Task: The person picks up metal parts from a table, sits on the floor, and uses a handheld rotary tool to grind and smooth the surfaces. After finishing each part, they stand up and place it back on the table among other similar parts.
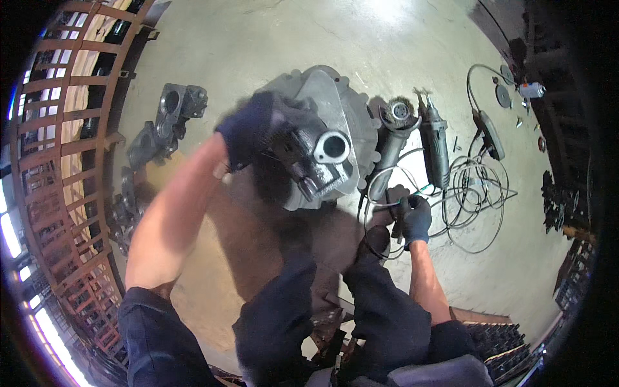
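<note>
My left hand [251, 129], in a dark glove, grips the upper left side of a dark metal casting [303, 155] with a round flanged port facing up. That casting rests on, or is held just over, a larger grey metal housing [329, 90] on the floor; which one I cannot tell. Low on the right, my right hand [414, 219], also gloved, is closed beside the loops of a grey cable [377, 177]. Something small and dark shows at its fingers, too unclear to name. An angle grinder [390, 151] with a wire brush head lies just beyond it.
A straight power tool [436, 145] lies right of the grinder. Tangled cables [477, 193] spread on the floor, with a power strip [491, 135] and discs [502, 97] farther right. More castings [171, 113] stand at left, before a rusty metal rack [84, 129].
</note>
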Action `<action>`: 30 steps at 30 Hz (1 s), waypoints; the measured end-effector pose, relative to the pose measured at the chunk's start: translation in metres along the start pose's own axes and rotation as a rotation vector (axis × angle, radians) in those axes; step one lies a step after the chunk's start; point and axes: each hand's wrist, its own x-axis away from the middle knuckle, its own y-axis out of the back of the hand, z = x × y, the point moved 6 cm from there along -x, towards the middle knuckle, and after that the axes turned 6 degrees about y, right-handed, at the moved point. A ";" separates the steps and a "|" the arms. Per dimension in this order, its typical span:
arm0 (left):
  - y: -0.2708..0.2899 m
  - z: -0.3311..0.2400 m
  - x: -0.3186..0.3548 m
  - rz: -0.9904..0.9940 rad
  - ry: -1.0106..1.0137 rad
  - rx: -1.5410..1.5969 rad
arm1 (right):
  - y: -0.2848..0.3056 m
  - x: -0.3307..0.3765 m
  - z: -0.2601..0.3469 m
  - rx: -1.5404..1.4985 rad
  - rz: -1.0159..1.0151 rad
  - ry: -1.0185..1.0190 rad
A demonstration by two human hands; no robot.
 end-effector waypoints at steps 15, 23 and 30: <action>0.045 -0.288 0.152 -0.325 -0.016 -0.096 | 0.170 0.106 0.284 -0.898 0.487 0.140; 0.152 -0.485 0.236 -0.371 -0.147 -0.235 | 0.381 0.185 0.407 -1.156 0.494 -0.249; 0.221 -0.581 0.288 -0.580 -0.173 -0.255 | 0.492 0.217 0.390 -0.939 0.453 -0.180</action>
